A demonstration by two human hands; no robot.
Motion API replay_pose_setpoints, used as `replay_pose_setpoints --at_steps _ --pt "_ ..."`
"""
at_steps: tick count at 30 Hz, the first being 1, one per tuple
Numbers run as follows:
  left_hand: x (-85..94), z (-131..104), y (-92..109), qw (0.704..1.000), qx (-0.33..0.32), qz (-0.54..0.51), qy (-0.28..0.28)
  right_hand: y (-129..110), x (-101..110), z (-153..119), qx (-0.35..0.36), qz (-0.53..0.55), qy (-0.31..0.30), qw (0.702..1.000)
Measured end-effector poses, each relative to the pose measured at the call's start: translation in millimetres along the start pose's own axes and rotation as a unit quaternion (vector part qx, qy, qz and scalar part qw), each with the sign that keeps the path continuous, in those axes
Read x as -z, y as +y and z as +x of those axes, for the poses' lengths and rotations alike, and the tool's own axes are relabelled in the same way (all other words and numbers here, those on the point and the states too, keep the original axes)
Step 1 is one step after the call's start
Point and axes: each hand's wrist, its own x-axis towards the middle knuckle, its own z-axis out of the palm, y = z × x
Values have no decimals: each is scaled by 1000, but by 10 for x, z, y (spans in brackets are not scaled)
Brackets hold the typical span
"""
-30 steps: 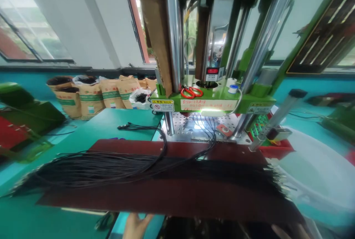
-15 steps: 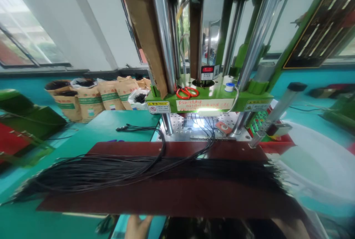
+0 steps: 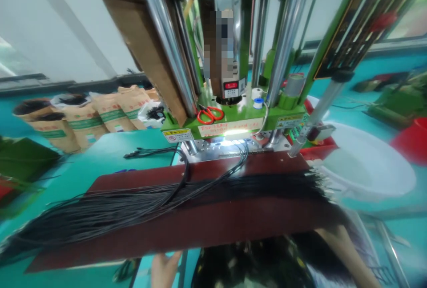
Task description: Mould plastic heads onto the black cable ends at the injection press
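"Two hands, the left hand (image 3: 163, 270) and the right hand (image 3: 335, 237), both by the dark red board (image 3: 233, 225). Are they gripping it?"

"I can't tell. From here the left thumb stands apart from the finger next to it, tips right at the near edge, and the other fingers aren't clear. On the right, the fingers go out of sight at the same edge"

"And the board itself?"

"Straight in front of both sets of fingers, spanning the gap between them and running out well past the left ones. The black cables (image 3: 126, 210) lie across it, just ahead of the fingers, their far-left ends trailing off over the green table (image 3: 106, 145)"

"Something loops forward, too"

"Yes, some strands curve away from the fingers, in under the green press (image 3: 283, 113), where a lamp (image 3: 236, 132) glows. The red-handled scissors (image 3: 211, 112) sit on its ledge"

"What's out to the sides?"

"A white tub (image 3: 380, 159), beyond the right fingers and further right. Brown sacks (image 3: 85, 125) stand well past the left ones, by the wall"
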Motion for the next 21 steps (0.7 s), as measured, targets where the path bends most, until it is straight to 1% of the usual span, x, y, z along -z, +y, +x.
replay_pose_setpoints --at_steps 2,5,7,9,12,15,18,21 --pt "4 27 -78 1000 0 9 -9 -37 14 -13 -7 9 -14 1000" --pt "2 79 -226 999 10 12 -37 -104 18 -20 -8 28 -42 999" --pt "-6 106 -308 999 21 11 -49 -137 9 -21 -6 27 -42 999" --pt "-18 122 -356 999 24 5 -44 -143 -1 -26 -3 23 -35 999" --pt "-26 142 -375 999 22 -10 -30 -114 -7 -36 -3 25 -33 999" --pt "-19 169 -382 999 35 -11 -32 -99 1 -31 -15 12 -27 999" --pt "-29 181 -376 998 48 -20 -30 -144 20 -18 -41 -11 -21 999" --pt "-60 163 -301 997 48 -58 -13 -225 49 -15 -50 -10 -27 998"
